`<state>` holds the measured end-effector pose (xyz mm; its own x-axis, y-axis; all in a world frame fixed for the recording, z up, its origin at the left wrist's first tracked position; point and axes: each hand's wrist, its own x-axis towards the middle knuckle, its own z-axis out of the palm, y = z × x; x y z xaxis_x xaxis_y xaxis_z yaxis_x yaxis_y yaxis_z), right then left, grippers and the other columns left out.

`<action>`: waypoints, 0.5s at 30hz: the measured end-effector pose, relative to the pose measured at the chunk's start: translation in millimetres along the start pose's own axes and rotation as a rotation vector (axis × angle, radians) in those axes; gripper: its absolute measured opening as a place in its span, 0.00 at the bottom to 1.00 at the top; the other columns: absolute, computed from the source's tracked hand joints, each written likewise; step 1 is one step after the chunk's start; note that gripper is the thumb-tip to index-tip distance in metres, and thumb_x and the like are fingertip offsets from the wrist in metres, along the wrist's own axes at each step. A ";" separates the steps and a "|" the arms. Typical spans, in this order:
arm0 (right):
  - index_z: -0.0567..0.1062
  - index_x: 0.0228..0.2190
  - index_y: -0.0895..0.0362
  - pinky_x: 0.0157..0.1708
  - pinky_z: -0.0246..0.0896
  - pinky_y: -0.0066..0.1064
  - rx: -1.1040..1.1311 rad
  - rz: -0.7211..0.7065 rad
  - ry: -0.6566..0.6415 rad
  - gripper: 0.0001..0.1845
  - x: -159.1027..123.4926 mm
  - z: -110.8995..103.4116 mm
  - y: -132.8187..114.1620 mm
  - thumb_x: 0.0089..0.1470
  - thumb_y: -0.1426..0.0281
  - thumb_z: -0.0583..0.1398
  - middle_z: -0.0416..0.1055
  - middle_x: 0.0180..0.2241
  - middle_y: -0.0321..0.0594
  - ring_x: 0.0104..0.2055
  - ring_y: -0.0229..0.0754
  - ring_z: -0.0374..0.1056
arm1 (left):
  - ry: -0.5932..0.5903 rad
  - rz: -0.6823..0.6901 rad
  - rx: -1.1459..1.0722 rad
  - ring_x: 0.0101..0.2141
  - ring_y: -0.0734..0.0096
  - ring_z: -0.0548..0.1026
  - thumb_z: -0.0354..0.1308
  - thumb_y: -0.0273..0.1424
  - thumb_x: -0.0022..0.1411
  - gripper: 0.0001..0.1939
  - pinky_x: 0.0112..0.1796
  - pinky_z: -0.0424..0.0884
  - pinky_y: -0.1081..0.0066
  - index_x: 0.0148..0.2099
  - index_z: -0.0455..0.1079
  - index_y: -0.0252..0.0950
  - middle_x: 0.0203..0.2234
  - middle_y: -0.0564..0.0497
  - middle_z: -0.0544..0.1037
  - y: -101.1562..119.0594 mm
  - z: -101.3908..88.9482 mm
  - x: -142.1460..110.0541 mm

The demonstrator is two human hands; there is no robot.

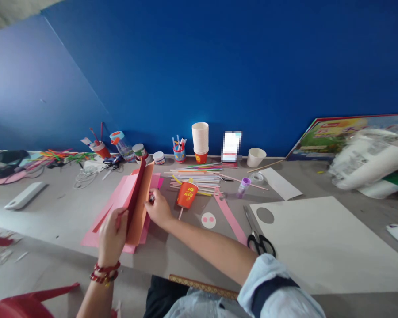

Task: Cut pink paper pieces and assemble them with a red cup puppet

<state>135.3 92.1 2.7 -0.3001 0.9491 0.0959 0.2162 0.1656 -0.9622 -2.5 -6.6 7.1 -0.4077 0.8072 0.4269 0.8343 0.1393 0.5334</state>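
My left hand (113, 232) pinches the near left edge of a dark red paper sheet (134, 196), tilted up from the desk. Beside it my right hand (159, 210) has its fingers closed at the right edge of an orange paper sheet (141, 207), which is also raised. Pink paper sheets (121, 192) lie in a pile beneath and to the left. To the right of my right hand is a tipped red paper cup (186, 195) with a stick under it. A white paper disc (208, 225) with two pink ovals lies nearby.
Scissors (260, 244), a pink strip (230, 216) and a large white sheet (321, 251) lie to the right. Behind are straws (199, 179), stacked cups (200, 137), a purple-capped glue stick (243, 187) and a paint jar (139, 151). A blue wall (219, 66) borders the desk.
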 end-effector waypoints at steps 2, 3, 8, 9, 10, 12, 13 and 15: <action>0.69 0.44 0.55 0.44 0.67 0.33 -0.010 0.006 0.000 0.18 -0.2 -0.1 -0.3 0.50 0.78 0.60 0.76 0.40 0.41 0.43 0.44 0.73 | -0.015 0.093 0.082 0.33 0.67 0.75 0.50 0.38 0.66 0.12 0.35 0.68 0.72 0.45 0.70 0.39 0.32 0.50 0.78 0.9 0.5 0.5; 0.69 0.44 0.55 0.44 0.67 0.33 -0.015 0.010 -0.001 0.18 -0.4 -0.2 -0.4 0.50 0.79 0.59 0.76 0.40 0.41 0.43 0.44 0.73 | -0.019 0.124 0.110 0.33 0.66 0.76 0.50 0.37 0.66 0.11 0.35 0.68 0.71 0.45 0.69 0.38 0.32 0.50 0.78 1.7 0.8 0.7; 0.69 0.42 0.54 0.43 0.68 0.32 -0.037 0.051 0.015 0.17 0.0 -0.9 -1.1 0.49 0.79 0.59 0.77 0.39 0.40 0.42 0.44 0.74 | -0.046 0.159 0.203 0.35 0.63 0.76 0.52 0.34 0.63 0.07 0.36 0.67 0.70 0.41 0.68 0.39 0.33 0.49 0.78 8.3 1.4 0.8; 0.69 0.42 0.54 0.42 0.68 0.32 -0.041 0.062 0.021 0.17 0.6 -1.1 -1.2 0.48 0.78 0.60 0.77 0.39 0.40 0.42 0.44 0.74 | -0.051 0.150 0.213 0.34 0.62 0.76 0.52 0.34 0.63 0.06 0.35 0.67 0.69 0.40 0.67 0.39 0.32 0.50 0.77 9.6 1.0 0.8; 0.69 0.42 0.54 0.41 0.68 0.32 -0.046 0.072 0.026 0.17 1.4 -1.4 -1.2 0.48 0.77 0.60 0.77 0.38 0.40 0.41 0.44 0.74 | -0.049 0.139 0.219 0.34 0.62 0.76 0.52 0.34 0.63 0.06 0.35 0.67 0.69 0.39 0.67 0.39 0.31 0.50 0.77 10.7 0.4 0.8; 0.68 0.42 0.55 0.40 0.68 0.33 -0.055 0.087 0.032 0.18 3.1 -2.4 -0.7 0.47 0.75 0.62 0.77 0.38 0.41 0.40 0.45 0.75 | -0.033 0.126 0.203 0.33 0.63 0.75 0.52 0.36 0.63 0.06 0.34 0.66 0.70 0.37 0.67 0.39 0.30 0.51 0.77 11.7 -1.2 0.9; 0.69 0.41 0.55 0.39 0.68 0.33 -0.060 0.092 0.034 0.18 4.0 -3.1 -0.1 0.47 0.74 0.63 0.77 0.38 0.41 0.40 0.46 0.75 | -0.024 0.121 0.181 0.33 0.64 0.75 0.53 0.37 0.63 0.07 0.34 0.66 0.70 0.37 0.67 0.40 0.29 0.51 0.77 11.4 -2.1 0.9; 0.69 0.40 0.55 0.38 0.68 0.33 -0.067 0.095 0.036 0.17 5.5 -4.7 1.6 0.47 0.74 0.63 0.77 0.38 0.41 0.40 0.46 0.75 | -0.020 0.101 0.117 0.31 0.66 0.74 0.54 0.39 0.63 0.09 0.33 0.66 0.71 0.36 0.68 0.40 0.28 0.53 0.76 9.4 -3.8 0.7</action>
<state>138.3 98.9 2.9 -0.2415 0.9703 0.0155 0.3038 0.0908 -0.9484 3.6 -6.9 15.2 -0.3131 0.8316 0.4588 0.9086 0.1217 0.3996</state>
